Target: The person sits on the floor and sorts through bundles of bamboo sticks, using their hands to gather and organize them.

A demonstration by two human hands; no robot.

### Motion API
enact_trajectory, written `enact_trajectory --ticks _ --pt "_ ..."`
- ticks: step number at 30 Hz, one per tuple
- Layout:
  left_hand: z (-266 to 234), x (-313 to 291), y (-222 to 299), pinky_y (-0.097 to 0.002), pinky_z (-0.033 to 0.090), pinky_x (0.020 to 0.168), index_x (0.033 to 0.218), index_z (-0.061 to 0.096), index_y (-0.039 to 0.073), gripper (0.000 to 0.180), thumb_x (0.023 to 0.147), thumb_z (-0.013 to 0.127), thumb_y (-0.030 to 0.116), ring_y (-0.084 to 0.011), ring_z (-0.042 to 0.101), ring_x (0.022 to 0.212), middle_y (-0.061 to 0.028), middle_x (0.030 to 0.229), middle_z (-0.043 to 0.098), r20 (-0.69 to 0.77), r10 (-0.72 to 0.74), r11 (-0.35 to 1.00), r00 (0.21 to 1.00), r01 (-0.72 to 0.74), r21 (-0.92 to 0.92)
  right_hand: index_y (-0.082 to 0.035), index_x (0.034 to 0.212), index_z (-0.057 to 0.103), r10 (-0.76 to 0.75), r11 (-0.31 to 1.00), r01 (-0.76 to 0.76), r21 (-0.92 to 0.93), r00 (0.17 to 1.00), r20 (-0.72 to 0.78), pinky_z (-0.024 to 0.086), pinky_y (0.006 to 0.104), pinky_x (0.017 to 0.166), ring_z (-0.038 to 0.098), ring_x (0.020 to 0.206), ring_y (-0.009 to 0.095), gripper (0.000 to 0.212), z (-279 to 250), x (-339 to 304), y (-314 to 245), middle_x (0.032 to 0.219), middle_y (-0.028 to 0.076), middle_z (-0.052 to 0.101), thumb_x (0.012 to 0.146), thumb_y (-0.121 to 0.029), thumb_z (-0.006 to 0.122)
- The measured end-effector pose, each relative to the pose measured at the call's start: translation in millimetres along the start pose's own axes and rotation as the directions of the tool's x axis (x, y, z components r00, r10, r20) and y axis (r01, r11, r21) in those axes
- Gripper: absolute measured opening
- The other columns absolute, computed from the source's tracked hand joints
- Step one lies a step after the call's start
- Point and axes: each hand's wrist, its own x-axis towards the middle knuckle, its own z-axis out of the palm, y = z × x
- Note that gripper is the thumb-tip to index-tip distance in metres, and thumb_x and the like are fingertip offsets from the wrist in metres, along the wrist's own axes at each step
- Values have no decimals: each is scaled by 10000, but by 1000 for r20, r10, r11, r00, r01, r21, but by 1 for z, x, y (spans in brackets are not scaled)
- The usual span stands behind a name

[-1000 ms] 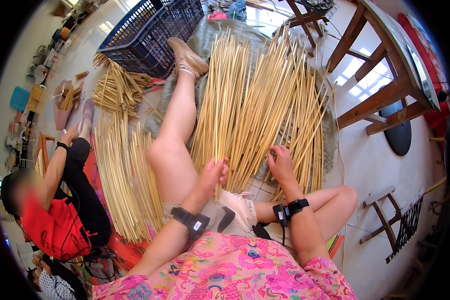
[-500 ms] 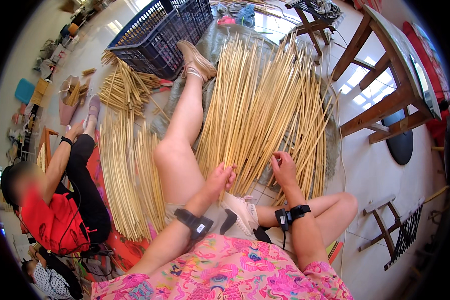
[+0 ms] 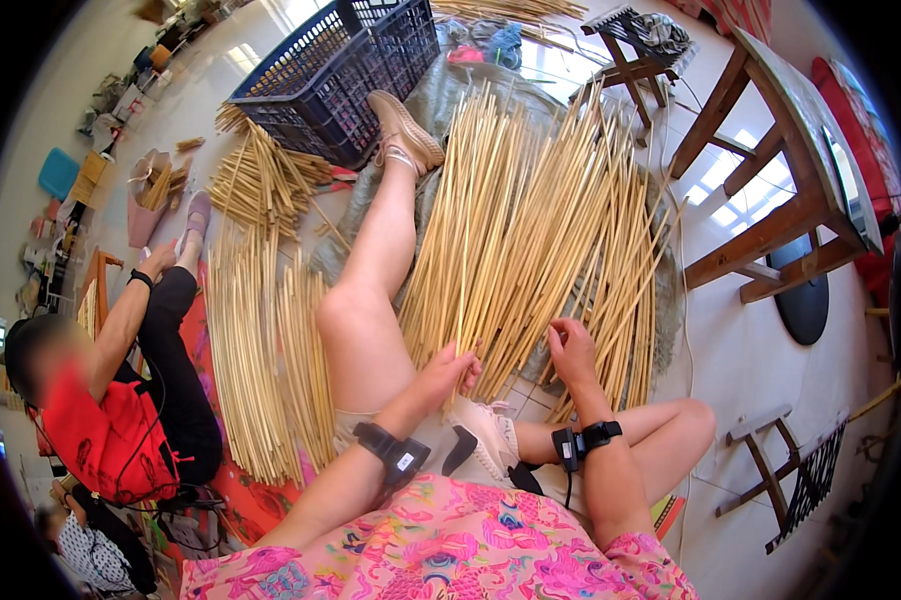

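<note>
A wide bundle of thin, straw-coloured sticks (image 3: 531, 240), like split bamboo, lies fanned out before me on a grey-green sheet (image 3: 351, 225). My left hand (image 3: 449, 372) is closed at the near end of the bundle, its fingers wrapped round a thin stick that points away from me. To its right, my right hand (image 3: 572, 350) hovers over the near ends of the right-hand sticks. Its fingers are curled together, and whatever they may hold is too small to make out. Both wrists wear black straps with small boxes.
More long sticks (image 3: 251, 370) lie left of my stretched leg, with shorter ones (image 3: 266, 180) beyond. A dark blue plastic crate (image 3: 341, 80) stands past my foot. A wooden table (image 3: 801, 190) and low stools (image 3: 786, 470) are at the right. Someone in red (image 3: 111, 430) sits at the left.
The whole view has tilted slightly, so things sit a little lower. My left hand stays closed on the stick; the fingers of my right hand look more curled together.
</note>
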Motion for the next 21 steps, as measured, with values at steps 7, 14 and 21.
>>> enact_trajectory --ticks 7,14,21 --pt "3 -4 10 -177 289 451 1180 418 57 255 966 385 192 -44 350 502 28 680 413 50 0 998 999 3 -59 -29 888 621 32 999 -33 20 999 18 477 340 623 592 664 244 137 -2 -1 -1 829 119 610 813 -139 589" --pt "3 -4 6 -172 266 432 1164 408 63 243 973 381 212 -39 326 482 41 650 365 49 46 997 998 -44 -56 -24 882 620 21 1000 -21 22 1000 23 481 337 627 597 667 244 132 -2 -2 -2 824 128 610 814 -133 590" --pt "4 -4 7 -172 263 423 1162 403 61 240 973 381 207 -39 316 481 37 644 355 53 54 997 997 -50 -66 -12 901 620 26 1000 -27 16 999 31 484 324 625 606 674 237 145 -2 -2 1 811 131 616 813 -124 592"
